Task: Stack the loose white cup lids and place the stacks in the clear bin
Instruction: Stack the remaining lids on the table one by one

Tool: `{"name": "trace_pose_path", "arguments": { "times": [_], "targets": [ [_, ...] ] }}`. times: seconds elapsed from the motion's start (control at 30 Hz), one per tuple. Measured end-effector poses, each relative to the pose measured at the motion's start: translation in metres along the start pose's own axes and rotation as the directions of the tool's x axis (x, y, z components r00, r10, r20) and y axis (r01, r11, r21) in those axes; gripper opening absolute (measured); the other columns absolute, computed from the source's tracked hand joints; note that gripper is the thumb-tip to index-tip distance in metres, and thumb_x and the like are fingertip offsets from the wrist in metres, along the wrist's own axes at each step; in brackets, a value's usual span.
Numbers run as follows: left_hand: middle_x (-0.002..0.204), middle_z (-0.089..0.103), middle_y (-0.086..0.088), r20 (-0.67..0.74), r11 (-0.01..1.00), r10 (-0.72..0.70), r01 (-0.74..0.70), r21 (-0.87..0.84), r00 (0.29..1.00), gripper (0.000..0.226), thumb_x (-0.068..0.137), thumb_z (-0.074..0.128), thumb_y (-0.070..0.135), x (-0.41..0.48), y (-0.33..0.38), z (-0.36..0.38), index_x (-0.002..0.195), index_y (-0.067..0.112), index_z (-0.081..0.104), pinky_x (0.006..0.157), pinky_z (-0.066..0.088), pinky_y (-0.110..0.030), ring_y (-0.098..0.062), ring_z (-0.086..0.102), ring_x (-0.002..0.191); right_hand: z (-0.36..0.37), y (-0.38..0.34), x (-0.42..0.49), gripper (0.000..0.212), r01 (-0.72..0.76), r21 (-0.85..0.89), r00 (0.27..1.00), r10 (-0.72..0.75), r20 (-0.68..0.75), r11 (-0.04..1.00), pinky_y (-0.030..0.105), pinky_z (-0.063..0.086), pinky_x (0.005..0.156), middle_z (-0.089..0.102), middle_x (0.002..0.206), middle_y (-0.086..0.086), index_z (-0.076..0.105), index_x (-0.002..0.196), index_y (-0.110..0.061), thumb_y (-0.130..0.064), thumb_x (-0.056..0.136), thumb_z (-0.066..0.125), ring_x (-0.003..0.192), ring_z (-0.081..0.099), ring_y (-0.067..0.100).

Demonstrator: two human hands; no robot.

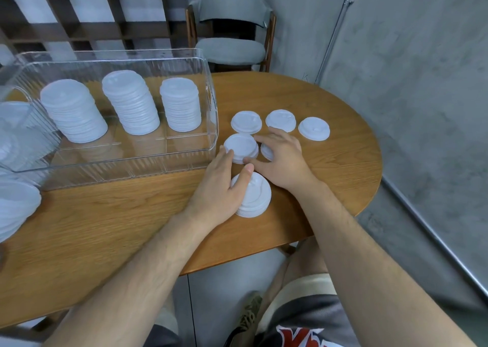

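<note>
My left hand (224, 185) lies over the left side of a short stack of white lids (254, 196) near the table's front edge, with its thumb on top and its fingertips touching the left edge of a smaller lid stack (240, 146). My right hand (282, 159) pinches the right side of that smaller stack between index finger and thumb and partly covers a single lid (265, 151). Three loose lids (246, 121), (280, 120), (314, 128) lie in a row behind the hands. The clear bin (211, 148) at the left holds three tall lid stacks (74, 111), (130, 102), (181, 103).
The round wooden table (118, 214) ends close to the right of the loose lids. More white lids (15, 204) show at the far left edge. A grey padded chair (232, 48) stands behind the table, in front of a concrete wall.
</note>
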State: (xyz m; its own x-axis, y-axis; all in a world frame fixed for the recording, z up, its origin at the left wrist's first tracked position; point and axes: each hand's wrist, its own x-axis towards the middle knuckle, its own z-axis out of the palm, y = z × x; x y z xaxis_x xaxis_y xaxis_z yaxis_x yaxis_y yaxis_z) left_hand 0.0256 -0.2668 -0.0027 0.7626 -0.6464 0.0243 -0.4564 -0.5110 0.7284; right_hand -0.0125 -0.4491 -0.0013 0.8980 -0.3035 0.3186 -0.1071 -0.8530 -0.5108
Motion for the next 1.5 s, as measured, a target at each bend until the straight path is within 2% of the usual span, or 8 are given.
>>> {"name": "trace_pose_path", "arguments": {
  "times": [0.4, 0.57, 0.67, 0.83, 0.93, 1.07, 1.3, 1.5],
  "targets": [
    [0.161, 0.032, 0.011, -0.146, 0.98, 0.117, -0.138, -0.142, 0.982, 0.051, 0.107, 0.043, 0.036, -0.007, -0.002, -0.003, 0.154, 0.019, 0.038, 0.117, 0.019, -0.018, 0.003, 0.024, 0.146, -0.007, 0.0, -0.002, 0.052, -0.018, 0.084, 0.99, 0.03, -0.135, 0.996, 0.034, 0.022, 0.116, 0.063, 0.133, -0.006, 0.068, 0.128, -0.021, -0.045, 0.083, 0.08, 0.137, 0.044, 0.015],
    [0.149, 0.042, 0.008, -0.24, 0.953, 0.208, -0.252, -0.167, 0.948, 0.047, 0.104, 0.047, 0.033, -0.009, -0.008, -0.002, 0.147, 0.015, 0.048, 0.119, 0.034, -0.034, -0.002, 0.037, 0.142, -0.012, -0.001, -0.014, 0.056, -0.007, 0.185, 0.993, 0.029, -0.115, 0.983, 0.048, 0.042, 0.108, 0.066, 0.127, -0.01, 0.067, 0.127, -0.023, -0.055, 0.082, 0.072, 0.126, 0.054, 0.01],
    [0.14, 0.046, 0.003, -0.3, 0.933, 0.264, -0.321, -0.16, 0.917, 0.045, 0.102, 0.054, 0.031, -0.01, -0.009, -0.002, 0.142, 0.01, 0.053, 0.115, 0.041, -0.038, -0.009, 0.044, 0.137, -0.019, -0.008, -0.024, 0.048, 0.0, 0.278, 0.994, 0.03, -0.103, 0.96, 0.036, 0.049, 0.101, 0.067, 0.123, -0.01, 0.067, 0.127, -0.021, -0.044, 0.086, 0.076, 0.119, 0.058, 0.007],
    [0.137, 0.047, -0.003, -0.394, 0.901, 0.315, -0.403, -0.162, 0.863, 0.048, 0.095, 0.068, 0.019, -0.014, -0.01, -0.003, 0.139, 0.004, 0.055, 0.109, 0.045, -0.026, -0.014, 0.051, 0.132, -0.03, -0.024, -0.045, 0.039, 0.033, 0.374, 0.991, 0.018, -0.133, 0.927, 0.018, 0.048, 0.095, 0.065, 0.112, -0.009, 0.066, 0.119, -0.026, -0.029, 0.084, 0.083, 0.109, 0.061, 0.005],
    [0.146, 0.047, 0.0, -0.353, 0.917, 0.247, -0.335, -0.215, 0.903, 0.057, 0.093, 0.071, 0.024, -0.018, -0.011, -0.006, 0.145, 0.013, 0.051, 0.108, 0.044, -0.02, -0.007, 0.052, 0.131, -0.032, -0.028, -0.055, 0.048, 0.013, 0.38, 0.994, 0.029, -0.106, 0.925, 0.025, 0.048, 0.099, 0.064, 0.114, -0.007, 0.067, 0.125, -0.015, -0.031, 0.083, 0.083, 0.111, 0.06, 0.008],
    [0.141, 0.056, 0.005, -0.288, 0.928, 0.234, -0.302, -0.218, 0.929, 0.056, 0.091, 0.07, 0.035, -0.025, -0.013, -0.01, 0.144, 0.022, 0.055, 0.108, 0.048, -0.031, -0.009, 0.054, 0.129, -0.032, -0.03, -0.068, 0.052, -0.007, 0.383, 0.996, 0.042, -0.084, 0.924, 0.026, 0.049, 0.1, 0.063, 0.117, -0.006, 0.067, 0.13, -0.016, -0.034, 0.084, 0.082, 0.113, 0.059, 0.008],
    [0.127, 0.056, 0.003, -0.259, 0.905, 0.301, -0.361, -0.227, 0.918, 0.044, 0.085, 0.079, 0.013, -0.034, -0.014, -0.013, 0.127, 0.013, 0.065, 0.104, 0.047, -0.023, -0.013, 0.055, 0.126, -0.026, -0.03, -0.088, 0.048, -0.014, 0.41, 0.998, 0.04, -0.054, 0.912, 0.018, 0.046, 0.096, 0.063, 0.116, -0.007, 0.069, 0.127, -0.017, -0.033, 0.084, 0.082, 0.111, 0.06, 0.007],
    [0.134, 0.052, 0.012, -0.089, 0.934, 0.238, -0.253, -0.252, 0.967, 0.055, 0.087, 0.077, 0.017, -0.033, -0.017, -0.014, 0.137, 0.024, 0.057, 0.107, 0.04, -0.022, -0.008, 0.047, 0.131, -0.021, -0.029, -0.099, 0.047, -0.04, 0.416, 0.998, 0.058, -0.031, 0.909, 0.022, 0.047, 0.094, 0.063, 0.116, -0.011, 0.068, 0.127, -0.022, -0.035, 0.084, 0.082, 0.114, 0.059, 0.011]
  ]
}}
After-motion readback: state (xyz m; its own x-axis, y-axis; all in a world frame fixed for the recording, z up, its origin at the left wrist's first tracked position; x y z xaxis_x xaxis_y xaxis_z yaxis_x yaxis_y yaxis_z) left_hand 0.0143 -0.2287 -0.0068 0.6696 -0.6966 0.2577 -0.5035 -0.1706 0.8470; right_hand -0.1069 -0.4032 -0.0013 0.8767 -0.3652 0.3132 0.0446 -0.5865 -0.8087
